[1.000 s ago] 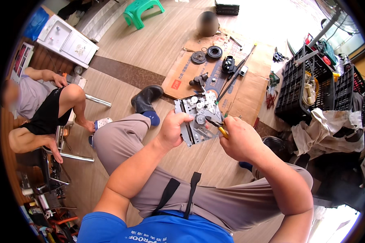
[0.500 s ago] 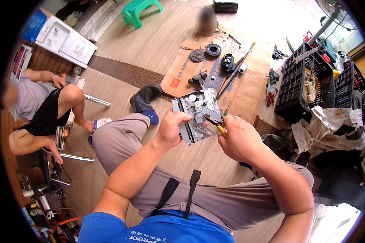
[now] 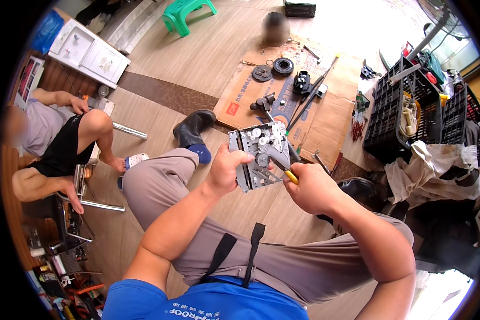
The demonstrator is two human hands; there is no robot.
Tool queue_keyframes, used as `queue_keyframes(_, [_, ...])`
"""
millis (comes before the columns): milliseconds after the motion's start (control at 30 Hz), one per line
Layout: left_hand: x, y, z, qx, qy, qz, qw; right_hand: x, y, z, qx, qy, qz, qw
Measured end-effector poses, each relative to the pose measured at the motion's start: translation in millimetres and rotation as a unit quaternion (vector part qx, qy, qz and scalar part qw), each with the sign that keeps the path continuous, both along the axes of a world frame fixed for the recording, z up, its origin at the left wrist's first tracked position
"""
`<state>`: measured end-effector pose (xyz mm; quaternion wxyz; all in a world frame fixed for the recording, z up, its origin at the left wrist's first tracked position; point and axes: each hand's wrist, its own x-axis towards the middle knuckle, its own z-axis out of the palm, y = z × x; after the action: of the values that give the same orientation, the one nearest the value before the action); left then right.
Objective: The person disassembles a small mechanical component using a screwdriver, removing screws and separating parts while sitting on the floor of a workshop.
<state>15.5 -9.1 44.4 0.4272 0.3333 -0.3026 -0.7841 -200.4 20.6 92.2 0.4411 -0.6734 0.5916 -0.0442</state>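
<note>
My left hand grips a grey metal disc-drive mechanism by its left edge, thumb on top. White plastic gears, a grey round gear and a dark slot show on its upper face. In my right hand are pliers with yellow handles, the fingers closed round them. The pliers' jaws lie against the mechanism's right side; exactly what they touch is too small to tell. Past the mechanism, a flattened cardboard sheet on the floor carries loose parts, among them a black ring-shaped part.
Black plastic crates with tools and cables stand at the right, a grubby cloth beside them. Another person sits at the left near a white cabinet. A green stool stands far off. Tools lie lower left.
My right hand has turned slightly, its fingers wrapping closer round the pliers, and the jaws have shifted a little on the mechanism. My left hand keeps its hold. The whole view has shifted slightly.
</note>
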Motion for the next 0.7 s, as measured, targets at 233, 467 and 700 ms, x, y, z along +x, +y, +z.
queue_keyframes(233, [3, 0, -1, -0.032, -0.019, -0.004, 0.999, -4, -3, -10, 0.117, -0.107, -0.014, 0.987])
queue_keyframes(467, [5, -3, -5, -0.070, -0.062, -0.020, 0.995, -3, -3, -19, 0.149, -0.133, -0.040, 0.979])
queue_keyframes(700, [0, -4, -1, -0.049, -0.032, -0.006, 0.998, -7, -3, -15, -0.029, -0.066, -0.009, 0.997])
